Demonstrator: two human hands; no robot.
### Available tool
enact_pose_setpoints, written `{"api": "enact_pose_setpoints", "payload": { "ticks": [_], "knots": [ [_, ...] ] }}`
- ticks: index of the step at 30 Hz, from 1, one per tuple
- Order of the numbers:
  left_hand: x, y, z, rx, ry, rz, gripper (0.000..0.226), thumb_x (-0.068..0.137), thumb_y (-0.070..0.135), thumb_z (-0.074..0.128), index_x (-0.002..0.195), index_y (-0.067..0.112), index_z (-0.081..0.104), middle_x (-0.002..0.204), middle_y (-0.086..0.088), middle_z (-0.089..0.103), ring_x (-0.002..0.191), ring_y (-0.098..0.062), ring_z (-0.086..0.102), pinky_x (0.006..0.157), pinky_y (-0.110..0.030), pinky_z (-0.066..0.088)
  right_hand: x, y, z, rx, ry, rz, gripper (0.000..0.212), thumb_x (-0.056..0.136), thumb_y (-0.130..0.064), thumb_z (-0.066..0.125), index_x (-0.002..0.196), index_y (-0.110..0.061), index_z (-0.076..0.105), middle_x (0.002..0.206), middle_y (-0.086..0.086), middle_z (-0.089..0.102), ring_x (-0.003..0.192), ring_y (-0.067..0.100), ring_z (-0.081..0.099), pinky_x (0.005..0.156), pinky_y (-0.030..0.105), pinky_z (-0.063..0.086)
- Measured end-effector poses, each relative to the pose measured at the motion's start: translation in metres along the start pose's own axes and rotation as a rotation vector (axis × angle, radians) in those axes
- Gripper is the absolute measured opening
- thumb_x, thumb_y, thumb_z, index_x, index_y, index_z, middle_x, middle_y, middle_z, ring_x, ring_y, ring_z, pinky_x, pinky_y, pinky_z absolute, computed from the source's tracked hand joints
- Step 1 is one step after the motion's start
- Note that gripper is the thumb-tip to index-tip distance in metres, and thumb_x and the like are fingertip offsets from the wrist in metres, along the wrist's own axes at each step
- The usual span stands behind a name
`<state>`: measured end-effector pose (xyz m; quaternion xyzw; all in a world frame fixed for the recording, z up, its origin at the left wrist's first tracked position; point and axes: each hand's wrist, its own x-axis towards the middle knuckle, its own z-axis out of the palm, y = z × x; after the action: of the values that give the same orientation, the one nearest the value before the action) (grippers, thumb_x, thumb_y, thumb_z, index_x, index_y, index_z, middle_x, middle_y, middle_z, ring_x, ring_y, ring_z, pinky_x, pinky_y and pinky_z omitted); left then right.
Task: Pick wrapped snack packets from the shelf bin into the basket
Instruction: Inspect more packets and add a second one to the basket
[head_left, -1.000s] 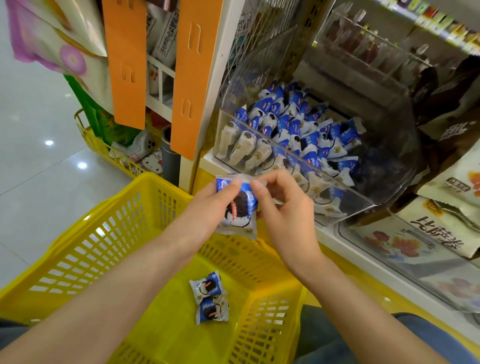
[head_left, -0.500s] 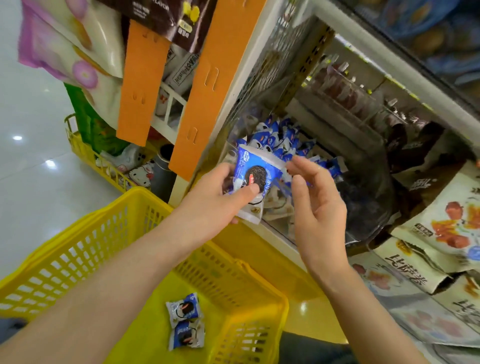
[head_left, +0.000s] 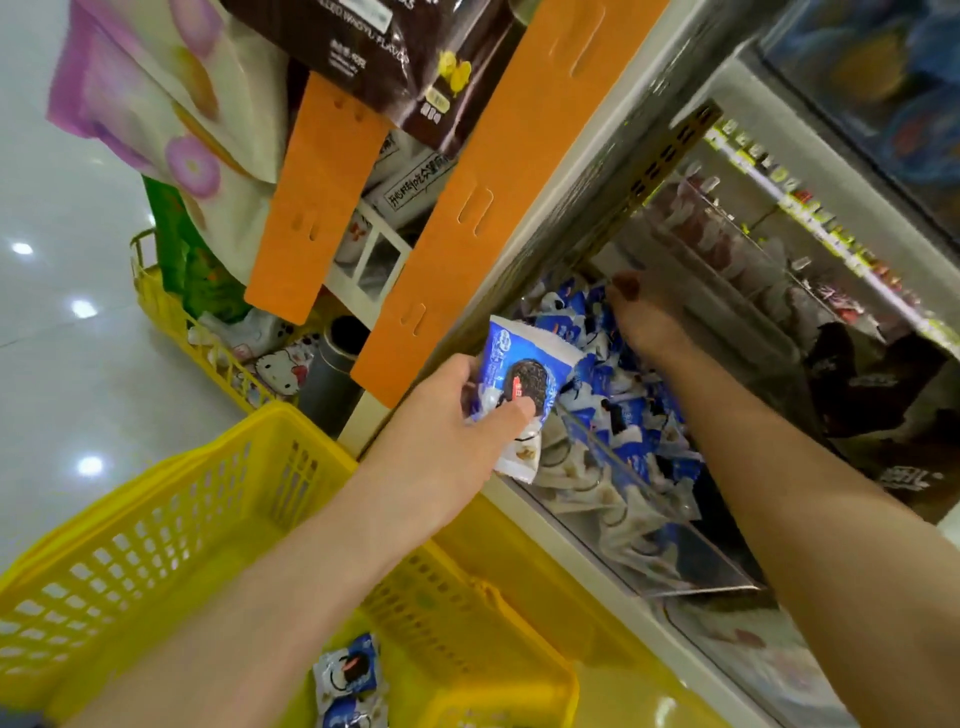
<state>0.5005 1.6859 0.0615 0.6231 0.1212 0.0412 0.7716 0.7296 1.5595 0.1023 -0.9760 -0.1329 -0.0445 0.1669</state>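
Observation:
My left hand pinches a blue-and-white cookie packet between thumb and fingers, just in front of the clear shelf bin. That bin is heaped with several more blue-and-white snack packets. My right hand reaches deep into the bin, fingers stretched over the pile; its fingertips are blurred and I cannot see a packet in them. Below sits the yellow basket with two packets on its bottom.
Two orange hanging strips and hanging snack bags crowd the shelf end on the left. A second yellow basket with goods stands on the tiled floor behind. More packaged goods fill the shelves on the right.
My right hand let go of the held packet and moved up into the bin. My left hand kept the packet and rose slightly. The camera tilted toward the shelf.

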Motion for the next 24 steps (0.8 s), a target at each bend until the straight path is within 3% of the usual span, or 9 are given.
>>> {"api": "enact_pose_setpoints", "payload": {
  "ticks": [5, 10, 14, 20, 24],
  "knots": [
    [0.006, -0.001, -0.003, 0.010, -0.024, -0.020, 0.013, 0.085, 0.030, 0.059, 0.095, 0.033, 0.052, 0.094, 0.012, 0.065, 0.071, 0.005, 0.063, 0.049, -0.009, 0.044, 0.022, 0.006, 0.008, -0.028, -0.105, 0.168, 0.043, 0.097, -0.034, 0.045, 0.117, 0.000, 0.060, 0.121, 0.020, 0.059, 0.107, 0.031, 0.055, 0.073, 0.026, 0.037],
    [0.008, -0.001, -0.010, -0.010, -0.017, -0.016, 0.016, 0.085, 0.030, 0.059, 0.099, 0.029, 0.053, 0.093, 0.011, 0.065, 0.070, 0.010, 0.062, 0.048, -0.008, 0.043, 0.032, 0.004, 0.012, 0.023, -0.104, 0.243, 0.041, 0.091, -0.033, 0.054, 0.115, 0.001, 0.059, 0.118, 0.021, 0.060, 0.099, 0.031, 0.059, 0.078, 0.033, 0.044],
    [0.009, 0.000, -0.012, -0.031, 0.010, -0.009, 0.015, 0.086, 0.028, 0.059, 0.099, 0.027, 0.054, 0.092, 0.011, 0.065, 0.069, 0.012, 0.061, 0.047, -0.008, 0.043, 0.029, 0.000, 0.014, 0.085, 0.025, 0.219, 0.029, 0.091, -0.028, 0.055, 0.102, -0.003, 0.066, 0.104, 0.015, 0.066, 0.078, 0.020, 0.057, 0.074, 0.032, 0.044],
    [0.006, 0.001, -0.003, -0.065, 0.018, -0.011, 0.009, 0.089, 0.031, 0.054, 0.098, 0.027, 0.055, 0.089, 0.009, 0.067, 0.070, -0.001, 0.065, 0.051, -0.016, 0.049, -0.001, -0.006, -0.008, 0.298, 0.340, 0.126, 0.022, 0.090, -0.026, 0.057, 0.105, -0.010, 0.062, 0.108, 0.006, 0.065, 0.090, 0.012, 0.056, 0.083, 0.027, 0.044],
    [-0.003, 0.005, 0.003, -0.141, 0.025, -0.026, 0.023, 0.093, 0.039, 0.044, 0.095, 0.022, 0.059, 0.077, 0.005, 0.070, 0.059, -0.003, 0.065, 0.053, -0.019, 0.055, -0.042, -0.008, -0.030, 0.357, 0.486, 0.012, 0.027, 0.090, -0.026, 0.059, 0.107, -0.005, 0.059, 0.103, 0.008, 0.064, 0.092, 0.014, 0.059, 0.080, 0.019, 0.045]
  ]
}}
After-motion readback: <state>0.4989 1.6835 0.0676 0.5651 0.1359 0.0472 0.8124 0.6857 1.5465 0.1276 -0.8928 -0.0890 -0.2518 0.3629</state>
